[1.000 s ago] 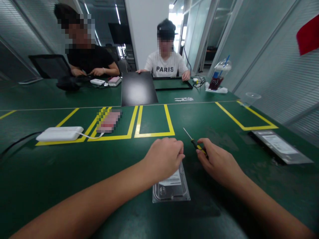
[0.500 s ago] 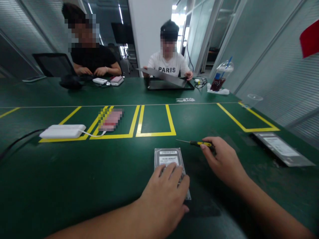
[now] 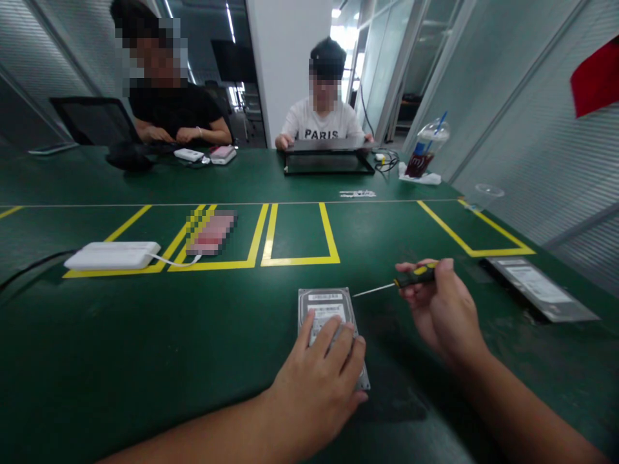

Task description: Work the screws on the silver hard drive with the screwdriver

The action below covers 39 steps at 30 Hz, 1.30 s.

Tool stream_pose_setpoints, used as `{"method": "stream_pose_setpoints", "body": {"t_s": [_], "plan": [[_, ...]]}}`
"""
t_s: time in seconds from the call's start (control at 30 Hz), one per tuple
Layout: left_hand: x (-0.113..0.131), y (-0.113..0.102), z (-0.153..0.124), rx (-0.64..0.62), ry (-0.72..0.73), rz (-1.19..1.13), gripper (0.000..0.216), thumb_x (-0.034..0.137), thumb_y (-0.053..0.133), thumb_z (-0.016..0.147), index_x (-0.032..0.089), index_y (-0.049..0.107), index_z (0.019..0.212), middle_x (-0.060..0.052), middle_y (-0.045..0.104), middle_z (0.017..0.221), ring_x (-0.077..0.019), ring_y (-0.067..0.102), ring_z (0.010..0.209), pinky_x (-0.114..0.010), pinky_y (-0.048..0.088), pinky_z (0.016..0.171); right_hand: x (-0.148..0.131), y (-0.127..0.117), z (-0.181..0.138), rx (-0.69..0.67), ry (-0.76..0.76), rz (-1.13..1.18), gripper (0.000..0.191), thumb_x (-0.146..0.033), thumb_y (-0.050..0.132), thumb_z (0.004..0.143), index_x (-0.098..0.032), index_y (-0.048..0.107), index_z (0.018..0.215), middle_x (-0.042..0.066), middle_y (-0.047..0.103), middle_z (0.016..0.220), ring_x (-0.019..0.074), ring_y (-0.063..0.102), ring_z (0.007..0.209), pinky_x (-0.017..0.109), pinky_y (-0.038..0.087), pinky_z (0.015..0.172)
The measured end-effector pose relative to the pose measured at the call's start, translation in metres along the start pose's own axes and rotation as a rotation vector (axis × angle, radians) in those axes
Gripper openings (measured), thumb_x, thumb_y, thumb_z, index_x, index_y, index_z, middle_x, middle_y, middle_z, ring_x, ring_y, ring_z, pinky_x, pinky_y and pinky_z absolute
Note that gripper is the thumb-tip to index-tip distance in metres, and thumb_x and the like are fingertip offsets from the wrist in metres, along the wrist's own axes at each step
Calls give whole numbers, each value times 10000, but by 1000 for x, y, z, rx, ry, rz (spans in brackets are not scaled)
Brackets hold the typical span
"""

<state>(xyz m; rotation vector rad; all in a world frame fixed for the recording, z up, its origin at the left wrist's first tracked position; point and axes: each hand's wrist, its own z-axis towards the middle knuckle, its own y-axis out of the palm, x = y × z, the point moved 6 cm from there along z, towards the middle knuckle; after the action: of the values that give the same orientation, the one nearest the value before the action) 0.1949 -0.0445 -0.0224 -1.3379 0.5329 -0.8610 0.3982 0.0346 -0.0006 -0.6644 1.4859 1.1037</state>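
A silver hard drive (image 3: 324, 298) with white labels lies on the green table in front of me. My left hand (image 3: 322, 374) is laid over its near part, fingers spread across the top and thumb at the near right corner, holding it in place. The covered part of the drive is hidden. To the right, my right hand (image 3: 447, 303) is closed around the black and yellow handle of a screwdriver (image 3: 416, 276). Its thin shaft points left, and the tip is close to the drive's far right corner; I cannot tell whether they touch.
A second drive-like device (image 3: 539, 287) lies at the right. Yellow tape outlines (image 3: 300, 261) mark the table. A white power bank (image 3: 113, 256) is cabled to a pink phone (image 3: 213, 233). Across the table, two people sit; one holds a dark panel (image 3: 329, 145) near a drink cup (image 3: 428, 148).
My right hand has turned and raised the screwdriver handle, bringing its tip down near the drive. My left hand stays on the drive. The person opposite has lowered the panel over the black frame.
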Motion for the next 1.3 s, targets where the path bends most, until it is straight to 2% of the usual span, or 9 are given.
{"method": "stream_pose_setpoints", "body": {"t_s": [0.1, 0.2, 0.3, 0.5, 0.77, 0.83, 1.0, 1.2, 1.3], "plan": [[0, 0, 0, 15, -2, -5, 594, 517, 438, 998, 149, 407, 1465, -149, 446, 1506, -362, 350, 1404, -666, 197, 1165, 3, 3, 0, -12, 46, 40, 375, -568, 634, 841, -220, 513, 911, 26, 680, 855, 92, 553, 573, 236, 500, 550], [0, 0, 0, 23, -3, -6, 586, 517, 428, 1002, 154, 416, 1461, -151, 452, 1502, -360, 354, 1405, -667, 206, 1163, 3, 4, 0, -11, 58, 55, 378, -406, 770, 747, -221, 537, 980, 11, 686, 880, 91, 583, 612, 233, 513, 578], [0, 1, 0, 27, -10, 3, 589, 522, 450, 991, 163, 421, 1458, -144, 455, 1501, -359, 354, 1408, -663, 214, 1163, 0, 6, -1, -21, 47, 48, 433, -304, 811, 694, -218, 556, 1034, 7, 687, 910, 80, 586, 632, 221, 510, 601], [0, 1, 0, 20, 1, 23, 600, 527, 435, 995, 155, 406, 1465, -146, 449, 1505, -367, 357, 1404, -671, 228, 1151, -20, 20, -7, -119, -74, -52, 318, -344, 761, 769, -217, 580, 997, -11, 658, 841, 70, 530, 595, 196, 444, 546], [1, -1, 1, 7, 17, 37, 598, 509, 419, 1002, 135, 405, 1469, -169, 447, 1503, -378, 362, 1397, -686, 240, 1137, -57, 44, -11, -300, -230, -327, 256, -374, 697, 844, -242, 593, 1037, -5, 642, 874, 101, 550, 648, 238, 468, 590], [2, -1, 1, 7, 32, 60, 601, 502, 427, 999, 125, 406, 1467, -183, 452, 1495, -387, 371, 1391, -694, 247, 1126, -66, 50, -10, -308, -254, -351, 248, -377, 693, 844, -246, 596, 1031, -7, 639, 856, 106, 549, 642, 240, 465, 584], [1, -1, 4, -7, 60, 83, 612, 503, 448, 988, 112, 416, 1459, -203, 469, 1471, -400, 395, 1367, -699, 273, 1106, -86, 65, -3, -227, -304, -298, 243, -367, 689, 833, -248, 613, 1030, -1, 621, 838, 114, 527, 629, 249, 428, 555], [1, -4, 4, -12, 71, 88, 607, 502, 422, 996, 104, 408, 1455, -197, 477, 1460, -395, 403, 1350, -701, 289, 1097, -79, 75, 9, -218, -254, -244, 234, -323, 687, 806, -216, 610, 999, -11, 595, 794, 84, 482, 579, 227, 385, 527], [1, -4, 4, -15, 72, 86, 616, 518, 430, 989, 110, 415, 1449, -196, 481, 1455, -396, 406, 1345, -700, 282, 1099, -72, 76, 12, -258, -272, -314, 251, -355, 686, 819, -206, 606, 1005, -12, 609, 802, 87, 513, 595, 228, 413, 539]]}}
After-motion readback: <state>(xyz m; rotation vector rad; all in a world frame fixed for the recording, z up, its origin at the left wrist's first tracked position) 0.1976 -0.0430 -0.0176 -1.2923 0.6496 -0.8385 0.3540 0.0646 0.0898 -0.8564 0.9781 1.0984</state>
